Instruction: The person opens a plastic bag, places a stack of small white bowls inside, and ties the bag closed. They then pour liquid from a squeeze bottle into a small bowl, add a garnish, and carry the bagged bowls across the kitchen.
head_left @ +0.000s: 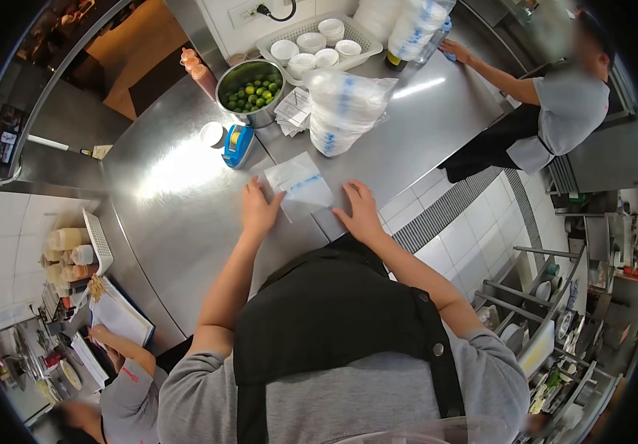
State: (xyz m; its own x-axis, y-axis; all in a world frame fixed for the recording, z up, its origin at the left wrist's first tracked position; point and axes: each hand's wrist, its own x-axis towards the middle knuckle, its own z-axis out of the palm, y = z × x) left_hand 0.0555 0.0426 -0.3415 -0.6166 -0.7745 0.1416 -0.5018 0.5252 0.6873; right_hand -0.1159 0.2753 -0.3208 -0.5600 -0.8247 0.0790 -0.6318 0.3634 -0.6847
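A flat white square with blue print (300,183), perhaps a small bag or packet, lies on the steel counter (178,244) in front of me. My left hand (259,205) rests at its left side, fingers spread and thumb by its edge. On the other side, my right hand (359,211) lies open near the counter's front edge, its fingers apart and just off the square. Just beyond are a blue tape dispenser (238,146) and a large plastic-wrapped bundle of white pieces (345,107) with blue print.
Further back stand a metal bowl of limes (251,92), sauce bottles (199,73), a small white cup (211,134) and a basket (369,46) of white bowls. One co-worker (566,103) wipes the counter at right; another (130,377) is at lower left beside a clipboard (123,314).
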